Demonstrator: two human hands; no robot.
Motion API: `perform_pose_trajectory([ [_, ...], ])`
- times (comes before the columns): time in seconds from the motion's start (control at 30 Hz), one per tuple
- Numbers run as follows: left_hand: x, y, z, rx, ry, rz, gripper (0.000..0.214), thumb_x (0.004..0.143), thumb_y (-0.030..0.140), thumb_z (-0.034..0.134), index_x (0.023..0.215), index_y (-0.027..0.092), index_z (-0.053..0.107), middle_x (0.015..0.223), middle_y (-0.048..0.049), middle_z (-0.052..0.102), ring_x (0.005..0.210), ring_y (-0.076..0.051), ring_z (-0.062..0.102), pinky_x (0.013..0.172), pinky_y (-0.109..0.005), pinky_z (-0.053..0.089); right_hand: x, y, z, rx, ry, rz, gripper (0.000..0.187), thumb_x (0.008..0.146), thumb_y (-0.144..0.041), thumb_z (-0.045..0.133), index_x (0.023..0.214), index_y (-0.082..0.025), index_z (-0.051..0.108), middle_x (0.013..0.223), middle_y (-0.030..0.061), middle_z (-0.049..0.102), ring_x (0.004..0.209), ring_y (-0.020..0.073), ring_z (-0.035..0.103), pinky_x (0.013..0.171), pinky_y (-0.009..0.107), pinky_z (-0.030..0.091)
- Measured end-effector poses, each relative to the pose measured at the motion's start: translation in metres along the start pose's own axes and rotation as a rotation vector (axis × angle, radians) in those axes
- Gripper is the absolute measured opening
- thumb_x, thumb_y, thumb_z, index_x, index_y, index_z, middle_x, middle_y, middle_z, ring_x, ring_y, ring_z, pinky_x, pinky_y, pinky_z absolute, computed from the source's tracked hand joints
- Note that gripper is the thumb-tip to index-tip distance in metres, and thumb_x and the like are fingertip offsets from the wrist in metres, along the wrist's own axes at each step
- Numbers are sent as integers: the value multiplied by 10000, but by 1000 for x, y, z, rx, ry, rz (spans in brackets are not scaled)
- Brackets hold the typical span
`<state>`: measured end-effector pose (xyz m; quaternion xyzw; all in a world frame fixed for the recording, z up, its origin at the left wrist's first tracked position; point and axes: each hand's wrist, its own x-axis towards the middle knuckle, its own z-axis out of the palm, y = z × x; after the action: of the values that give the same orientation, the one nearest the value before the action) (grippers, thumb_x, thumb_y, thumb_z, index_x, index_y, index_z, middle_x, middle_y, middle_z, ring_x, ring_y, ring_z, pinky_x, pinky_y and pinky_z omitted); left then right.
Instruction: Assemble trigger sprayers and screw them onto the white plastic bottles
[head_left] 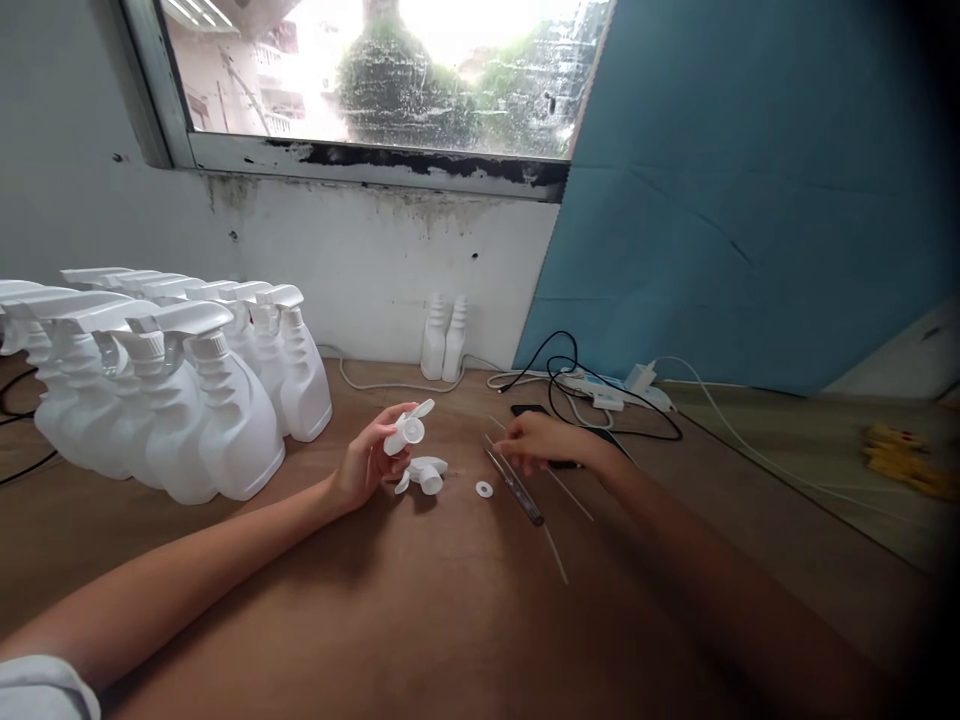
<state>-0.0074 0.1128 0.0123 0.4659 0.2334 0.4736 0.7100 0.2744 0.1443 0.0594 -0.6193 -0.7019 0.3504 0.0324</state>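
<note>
My left hand rests on the brown table and is closed on a white spray trigger head, held just above the surface. A second white trigger head lies on the table right below it. My right hand lies palm down further right, its fingers curled over thin clear dip tubes; whether it grips one I cannot tell. A small white washer and a slim metal tool lie between the hands.
Several white spray bottles stand at the left. Two small capless bottles stand by the wall. A power strip with black and white cables lies behind my right hand, near a dark phone. A yellow object lies far right.
</note>
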Motion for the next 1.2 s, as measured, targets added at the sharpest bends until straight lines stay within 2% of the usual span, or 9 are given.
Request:
perform_pose_trajectory([
  [0.13,-12,1,1,-3,-39,-29,448,775,330,511,1216,253,533,679,6,499,441,-79,387,381,-164,183,-16,-11,9,-157,-175,88,331,692,-393,722,584,-112,584,523,39,601,410,109,530,410,198,329],
  [0.27,-24,-3,8,-66,-97,-119,477,776,339,527,1246,262,520,677,-11,522,503,-121,456,419,-191,276,-17,-17,18,-258,-227,118,266,674,-275,701,531,-122,537,439,8,549,360,82,462,400,191,309],
  [0.43,-31,-9,16,-82,-169,-132,426,789,278,512,1209,217,551,808,-58,603,661,-173,560,702,-328,455,-20,-26,18,-276,-137,86,207,693,-220,610,530,-140,509,425,6,531,376,93,472,410,199,346],
  [0.53,-28,-9,16,-59,-209,-103,422,809,265,485,1224,202,536,837,-56,615,677,-182,577,896,-420,417,-28,-32,11,-246,-46,45,196,715,-222,550,545,-144,490,487,27,575,405,99,505,440,203,390],
  [0.6,-25,-8,14,-56,-208,-83,420,811,261,483,1222,191,530,893,-70,626,712,-193,593,929,-430,395,-36,-36,5,-223,-10,13,160,711,-225,536,579,-143,495,545,31,606,431,98,523,461,201,408],
  [0.77,-19,-10,10,-118,-202,-59,396,851,251,434,1237,186,496,769,-47,590,666,-187,577,893,-449,419,-60,-48,-6,-145,41,-223,145,763,-252,503,757,-135,589,595,-8,585,480,70,477,494,180,363],
  [0.97,-18,-14,8,-260,-186,-101,337,854,253,420,1180,222,497,779,-48,549,654,-182,555,683,-334,456,-95,-68,-7,-104,317,-450,311,837,-424,551,923,-160,692,666,-4,559,541,67,401,523,201,294],
  [1.1,-19,-14,8,-271,-201,-122,275,887,316,419,1142,234,480,823,-51,543,671,-185,558,662,-327,461,-104,-73,1,-147,341,-556,294,859,-422,556,1037,-209,653,584,-47,481,506,64,346,523,198,279],
  [1.2,-21,-14,10,-240,-194,-127,238,913,313,418,1138,246,459,853,-50,548,659,-169,555,638,-306,459,-101,-75,10,-163,329,-599,226,880,-393,535,942,-200,634,540,-64,451,484,58,328,499,189,257],
])
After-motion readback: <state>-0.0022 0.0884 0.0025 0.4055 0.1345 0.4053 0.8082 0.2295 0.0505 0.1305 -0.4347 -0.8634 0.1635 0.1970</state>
